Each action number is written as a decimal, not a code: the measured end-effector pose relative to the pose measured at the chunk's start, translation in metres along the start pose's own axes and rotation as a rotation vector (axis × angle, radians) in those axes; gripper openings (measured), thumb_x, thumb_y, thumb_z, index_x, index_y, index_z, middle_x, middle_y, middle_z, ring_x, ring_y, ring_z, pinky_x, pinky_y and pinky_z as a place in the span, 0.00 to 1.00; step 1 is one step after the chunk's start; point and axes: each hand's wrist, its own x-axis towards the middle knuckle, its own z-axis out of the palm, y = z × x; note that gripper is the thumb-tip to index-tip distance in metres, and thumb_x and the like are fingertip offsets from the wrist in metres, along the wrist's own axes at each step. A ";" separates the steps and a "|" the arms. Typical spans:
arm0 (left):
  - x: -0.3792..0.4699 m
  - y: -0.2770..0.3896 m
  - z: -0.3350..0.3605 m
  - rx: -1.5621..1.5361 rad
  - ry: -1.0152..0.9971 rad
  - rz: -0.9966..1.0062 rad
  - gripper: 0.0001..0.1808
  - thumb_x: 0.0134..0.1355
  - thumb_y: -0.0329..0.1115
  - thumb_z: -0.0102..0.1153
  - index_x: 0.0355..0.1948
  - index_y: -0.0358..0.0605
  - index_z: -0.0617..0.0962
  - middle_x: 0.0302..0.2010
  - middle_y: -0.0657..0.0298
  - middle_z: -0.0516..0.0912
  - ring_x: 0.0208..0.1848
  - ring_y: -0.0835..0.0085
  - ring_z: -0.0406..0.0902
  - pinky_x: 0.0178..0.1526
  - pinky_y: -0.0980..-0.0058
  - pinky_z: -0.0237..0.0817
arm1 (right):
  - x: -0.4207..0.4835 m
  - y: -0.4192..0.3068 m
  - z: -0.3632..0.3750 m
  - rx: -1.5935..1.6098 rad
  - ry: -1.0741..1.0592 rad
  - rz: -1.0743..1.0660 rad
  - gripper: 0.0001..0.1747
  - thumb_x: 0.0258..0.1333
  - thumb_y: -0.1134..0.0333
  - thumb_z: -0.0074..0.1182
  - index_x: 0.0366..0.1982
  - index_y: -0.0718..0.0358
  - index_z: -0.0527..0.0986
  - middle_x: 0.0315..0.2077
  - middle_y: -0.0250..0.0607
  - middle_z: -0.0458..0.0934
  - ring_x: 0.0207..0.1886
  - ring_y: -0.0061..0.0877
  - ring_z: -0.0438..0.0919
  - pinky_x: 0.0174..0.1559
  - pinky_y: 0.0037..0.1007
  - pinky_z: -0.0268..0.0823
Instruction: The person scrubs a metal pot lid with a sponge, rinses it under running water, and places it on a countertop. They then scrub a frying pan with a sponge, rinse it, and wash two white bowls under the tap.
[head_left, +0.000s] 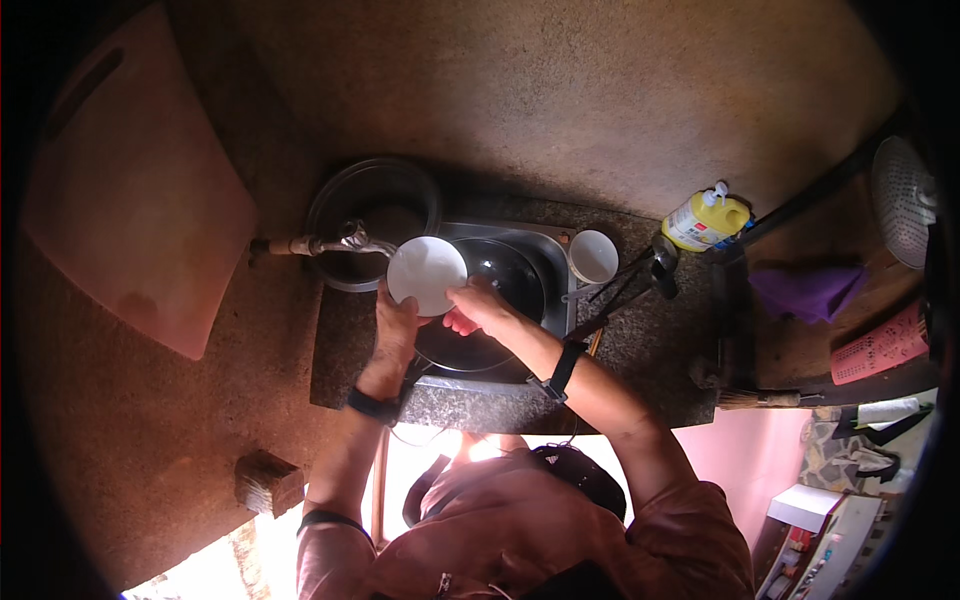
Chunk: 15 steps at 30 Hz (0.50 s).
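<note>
A white bowl (426, 274) is held between my two hands, just beside the mouth of the metal tap (358, 241). My left hand (397, 311) grips its lower left rim, thumb on the edge. On the lower right rim lies the thumb of my right hand (477, 304), its fingers curled underneath. Below the hands, a dark wok or pan (517, 281) fills much of the stainless steel sink (559, 255). Whether water runs from the tap cannot be made out.
Left of the sink, a large round basin (322, 262) sits under the tap. A white cup or bowl (593, 256), a ladle (664, 255) and other utensils lie right, near a yellow pump bottle (701, 221). A cutting board (142, 195) hangs left; a purple cloth (806, 291) is at right.
</note>
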 end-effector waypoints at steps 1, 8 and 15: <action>0.003 0.000 -0.002 0.105 0.005 0.023 0.28 0.39 0.22 0.40 0.48 0.42 0.58 0.39 0.56 0.68 0.40 0.64 0.69 0.32 0.71 0.70 | 0.001 0.001 -0.001 -0.030 0.057 0.020 0.15 0.48 0.66 0.37 0.31 0.73 0.67 0.15 0.46 0.72 0.12 0.25 0.70 0.12 0.21 0.64; 0.009 -0.014 -0.002 0.174 0.125 0.192 0.27 0.40 0.25 0.42 0.47 0.44 0.59 0.40 0.54 0.68 0.37 0.63 0.71 0.29 0.73 0.70 | 0.009 0.019 0.021 0.341 -0.027 0.057 0.14 0.48 0.66 0.39 0.27 0.72 0.69 0.16 0.43 0.73 0.17 0.25 0.73 0.17 0.24 0.66; 0.015 0.008 -0.015 0.102 -0.124 -0.156 0.28 0.40 0.26 0.42 0.47 0.40 0.58 0.39 0.54 0.68 0.37 0.65 0.71 0.32 0.72 0.69 | 0.008 0.008 -0.004 0.051 -0.059 -0.001 0.17 0.49 0.63 0.36 0.31 0.74 0.66 0.15 0.46 0.72 0.12 0.24 0.70 0.12 0.22 0.64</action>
